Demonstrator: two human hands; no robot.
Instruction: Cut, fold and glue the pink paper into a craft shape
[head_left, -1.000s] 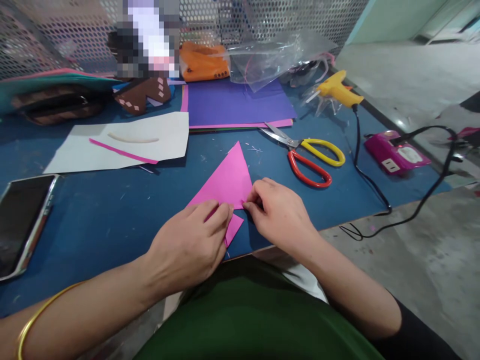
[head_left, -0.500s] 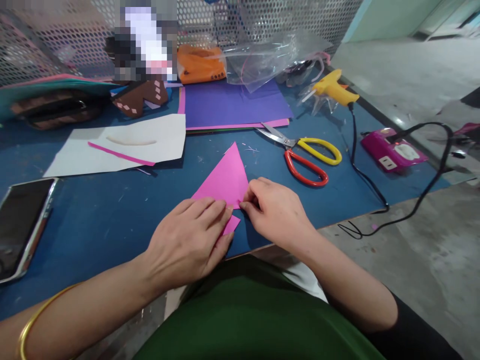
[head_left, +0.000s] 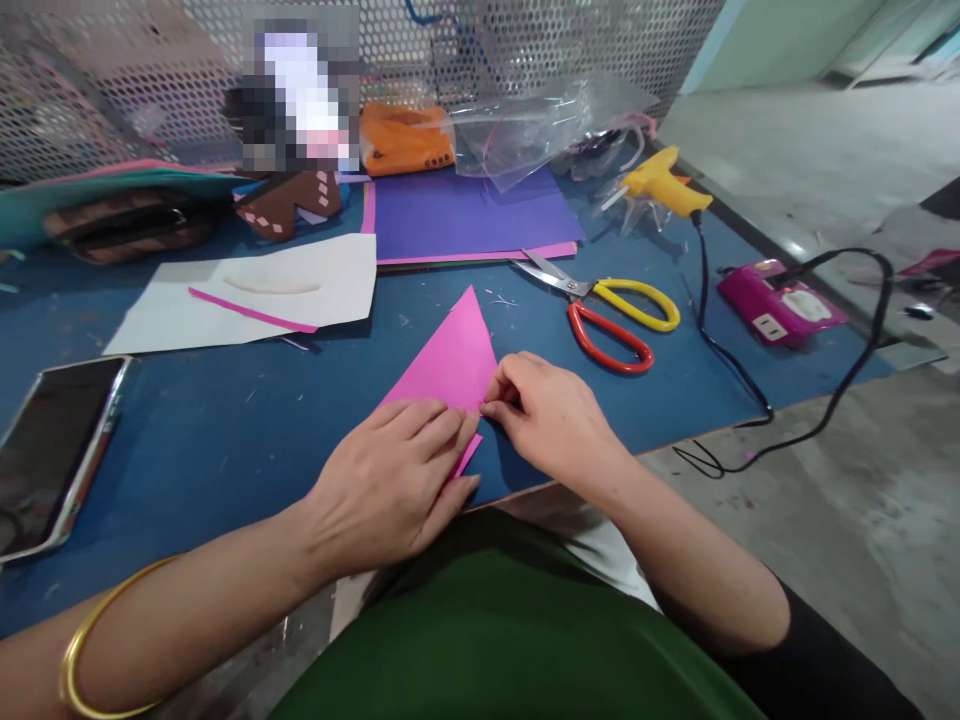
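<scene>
A folded sheet of pink paper [head_left: 450, 358] lies near the table's front edge, one corner pointing away from me. My left hand [head_left: 394, 475] rests flat across its lower part, fingers stretched out, covering much of the sheet. A small pink edge shows below those fingers. At the paper's right corner, my right hand [head_left: 551, 415] pinches the edge between thumb and forefinger. Beyond the right hand lie scissors [head_left: 581, 288] with one red and one yellow handle, their blades partly apart.
A phone [head_left: 64, 455] lies at the left. Behind are white paper [head_left: 262, 315] with a pink strip [head_left: 251, 310], purple sheets [head_left: 469, 215] and an orange pouch [head_left: 407, 140]. On the right stand a yellow glue gun [head_left: 664, 182] and a corded magenta power socket [head_left: 780, 300].
My left hand has shifted slightly over the paper, and less of the small pink flap below its fingers shows. My right hand keeps its pinch at the corner. The view has moved slightly.
</scene>
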